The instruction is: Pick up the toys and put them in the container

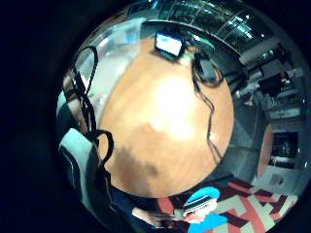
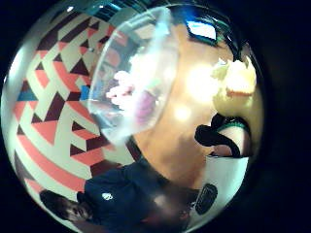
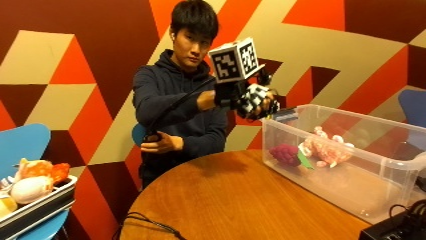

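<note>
Gloved right hand (image 3: 256, 101) hovers beside the container (image 3: 346, 165) rim gripping a yellow toy (image 2: 235, 82); released early, it risks falling onto the table (image 3: 246, 200).

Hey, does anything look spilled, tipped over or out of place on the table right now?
Nothing stands out. The clear container sits upright on the round table with a raspberry toy and pink toy inside, nothing spilled.

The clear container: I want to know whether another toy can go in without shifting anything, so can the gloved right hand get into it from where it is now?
Probably yes. The right hand hangs beside the container, whose top is open, with nothing between.
</note>
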The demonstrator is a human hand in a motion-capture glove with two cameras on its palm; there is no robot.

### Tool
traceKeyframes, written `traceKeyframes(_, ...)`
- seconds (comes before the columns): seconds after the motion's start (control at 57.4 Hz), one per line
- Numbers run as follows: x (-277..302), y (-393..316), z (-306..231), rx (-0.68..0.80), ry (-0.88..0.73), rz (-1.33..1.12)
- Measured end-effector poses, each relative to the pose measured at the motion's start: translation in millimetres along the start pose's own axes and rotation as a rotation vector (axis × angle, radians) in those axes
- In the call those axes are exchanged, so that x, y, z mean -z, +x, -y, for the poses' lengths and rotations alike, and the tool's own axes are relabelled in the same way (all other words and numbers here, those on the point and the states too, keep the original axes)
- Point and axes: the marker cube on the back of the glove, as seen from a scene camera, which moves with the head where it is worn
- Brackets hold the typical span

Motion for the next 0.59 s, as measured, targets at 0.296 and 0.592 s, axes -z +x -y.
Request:
traceKeyframes(0.296, 2, -99, 70, 0.231, 0.154, 0.027)
traceKeyframes(0.592, -45, -135, 70, 0.116, 0.025, -0.022)
